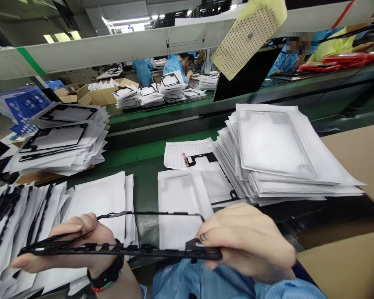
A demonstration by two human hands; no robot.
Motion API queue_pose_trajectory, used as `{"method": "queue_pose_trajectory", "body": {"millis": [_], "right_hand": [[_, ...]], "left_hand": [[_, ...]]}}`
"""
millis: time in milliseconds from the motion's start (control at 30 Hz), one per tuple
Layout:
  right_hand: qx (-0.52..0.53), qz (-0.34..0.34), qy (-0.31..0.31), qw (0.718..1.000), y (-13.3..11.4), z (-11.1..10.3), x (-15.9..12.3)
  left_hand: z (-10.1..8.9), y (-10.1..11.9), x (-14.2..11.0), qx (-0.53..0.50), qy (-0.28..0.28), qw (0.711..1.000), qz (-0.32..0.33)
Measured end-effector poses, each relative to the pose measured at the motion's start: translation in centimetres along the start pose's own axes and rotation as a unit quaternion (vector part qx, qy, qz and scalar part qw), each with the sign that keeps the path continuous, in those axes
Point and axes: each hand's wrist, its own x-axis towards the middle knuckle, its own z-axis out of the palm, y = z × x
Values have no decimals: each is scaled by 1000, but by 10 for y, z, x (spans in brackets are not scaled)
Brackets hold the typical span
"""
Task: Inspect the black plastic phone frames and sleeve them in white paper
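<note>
One thin black frame [137, 251], ends in the grip of left hand [96, 233] and right hand [247, 238], near white sheets [174, 193].

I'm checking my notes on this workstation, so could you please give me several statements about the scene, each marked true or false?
1. The left hand and the right hand both hold a thin black frame. True.
2. The left wrist is bare. False: a dark band is worn there.
3. A yellow dotted sheet shows in front of the pale beam. True.
4. The person's own clothing is yellow. False: the near sleeve is blue.
5. Red items lie at the upper right. True.
</note>
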Motion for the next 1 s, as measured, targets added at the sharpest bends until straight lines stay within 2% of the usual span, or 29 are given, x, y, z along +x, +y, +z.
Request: {"method": "queue_pose_trajectory", "body": {"millis": [100,133,167,233,300,367,400,467,500,533,600,667,700,767,833,900,1000], "right_hand": [[17,80,-82,993,6,3,-2],[63,132,-88,985,11,4,-3],[133,195,-67,969,16,5,-4],[283,322,20,903,29,6,-5],[370,386,97,839,42,7,-5],[393,396,124,821,49,8,-3],[404,403,128,811,50,8,-2],[447,421,119,781,47,8,0],[480,429,112,757,44,7,1],[519,434,106,729,41,7,2],[588,429,103,677,33,5,3],[628,405,106,655,26,2,2],[640,390,110,653,23,1,2],[651,371,119,651,18,-1,0],[644,378,129,652,12,-4,-2],[621,403,137,658,5,-7,-3],[591,438,141,662,-5,-14,-4]], "left_hand": [[26,7,-6,11,60,996,72],[34,8,-9,26,69,994,75],[40,9,-11,38,70,994,72],[48,9,-19,63,64,994,61],[50,11,-31,86,46,995,2],[49,15,-45,48,-23,990,-129],[48,18,-51,4,-85,971,-222],[47,26,-60,-91,-209,896,-380],[47,31,-61,-123,-250,857,-432],[47,36,-60,-141,-271,830,-466],[48,46,-54,-154,-269,814,-491],[49,56,-45,-220,-241,779,-535],[49,61,-42,-275,-219,747,-565],[49,71,-39,-402,-169,657,-615],[49,80,-42,-496,-145,581,-629],[48,88,-47,-547,-151,537,-624],[48,98,-52,-585,-177,504,-611]]}}
